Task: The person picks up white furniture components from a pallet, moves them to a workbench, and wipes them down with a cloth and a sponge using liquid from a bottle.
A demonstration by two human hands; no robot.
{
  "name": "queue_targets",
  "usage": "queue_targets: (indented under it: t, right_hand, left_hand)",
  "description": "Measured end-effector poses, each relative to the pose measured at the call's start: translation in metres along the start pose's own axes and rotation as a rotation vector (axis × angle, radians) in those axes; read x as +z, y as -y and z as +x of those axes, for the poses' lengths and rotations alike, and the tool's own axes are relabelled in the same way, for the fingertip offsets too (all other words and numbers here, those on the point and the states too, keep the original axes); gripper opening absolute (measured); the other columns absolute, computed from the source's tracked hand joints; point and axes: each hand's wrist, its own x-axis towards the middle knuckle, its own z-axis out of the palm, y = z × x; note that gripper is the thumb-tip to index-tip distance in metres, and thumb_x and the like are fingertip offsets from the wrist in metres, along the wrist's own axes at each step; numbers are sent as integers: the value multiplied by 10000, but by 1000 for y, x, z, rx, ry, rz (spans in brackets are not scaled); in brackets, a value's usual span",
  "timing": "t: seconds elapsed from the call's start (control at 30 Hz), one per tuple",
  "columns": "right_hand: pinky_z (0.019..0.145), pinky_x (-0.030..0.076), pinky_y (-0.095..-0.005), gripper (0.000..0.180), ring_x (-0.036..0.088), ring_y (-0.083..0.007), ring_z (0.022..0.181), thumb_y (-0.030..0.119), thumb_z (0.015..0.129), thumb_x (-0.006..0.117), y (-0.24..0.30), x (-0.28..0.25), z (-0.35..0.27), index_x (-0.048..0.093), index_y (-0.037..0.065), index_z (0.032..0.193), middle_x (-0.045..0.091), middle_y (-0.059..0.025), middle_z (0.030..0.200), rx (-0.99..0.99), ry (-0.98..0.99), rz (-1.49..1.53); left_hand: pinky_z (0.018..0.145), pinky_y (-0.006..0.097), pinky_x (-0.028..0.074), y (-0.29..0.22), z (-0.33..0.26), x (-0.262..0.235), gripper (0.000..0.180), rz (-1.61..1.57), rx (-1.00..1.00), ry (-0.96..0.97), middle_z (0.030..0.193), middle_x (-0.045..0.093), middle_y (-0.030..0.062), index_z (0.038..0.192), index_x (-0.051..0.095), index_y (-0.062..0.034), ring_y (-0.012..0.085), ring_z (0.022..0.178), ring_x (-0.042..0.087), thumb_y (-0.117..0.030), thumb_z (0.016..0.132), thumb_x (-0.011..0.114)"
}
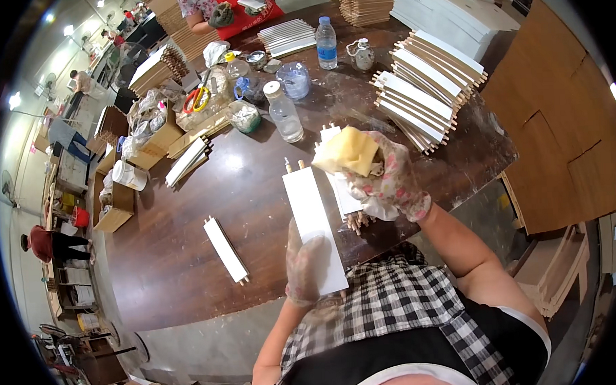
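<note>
My left hand [305, 264], in a pale patterned glove, grips a long white board [314, 219] with wooden pegs at its ends. The board is held tilted at the near side of the table. My right hand [389, 176], in a flowered glove, is closed on a folded yellow cloth-like sheet [347, 151], above the far end of the board. Partly covered by that hand, more white boards [344, 192] with pegs lie in a small stack. A single narrow white board [226, 250] rests on the table to the left.
The brown table [168, 279] bears fanned white boards [420, 97] at the right and more boards [285, 37] at the back. Bottles [326, 46], a clear bottle [283, 113], scissors [197, 100] and cartons [154, 147] stand far left to centre. Across the table, another person's gloved hands [222, 16] hold a white piece.
</note>
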Motion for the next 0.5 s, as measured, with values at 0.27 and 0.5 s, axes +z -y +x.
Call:
queue_targets:
  t: [0.27, 0.5]
  right_hand:
    - [717, 562, -305, 480, 675, -189, 782, 259, 715, 782, -8, -4, -5, 563, 12, 1063, 665, -99, 886, -20, -21, 38]
    - [709, 563, -307, 464, 665, -170, 758, 248, 724, 777, -16, -8, -7, 564, 25, 1070, 669, -86, 902, -10, -1, -82]
  left_hand:
    - [842, 436, 518, -11, -1, 2, 370, -173, -195, 45, 1308, 415, 297, 1061, 526, -70, 409, 1108, 538, 62, 727, 616]
    - [667, 260, 503, -9, 0, 9, 638, -99, -126, 69, 987, 594, 112, 1350, 350, 22, 169, 760, 598, -247, 797, 522]
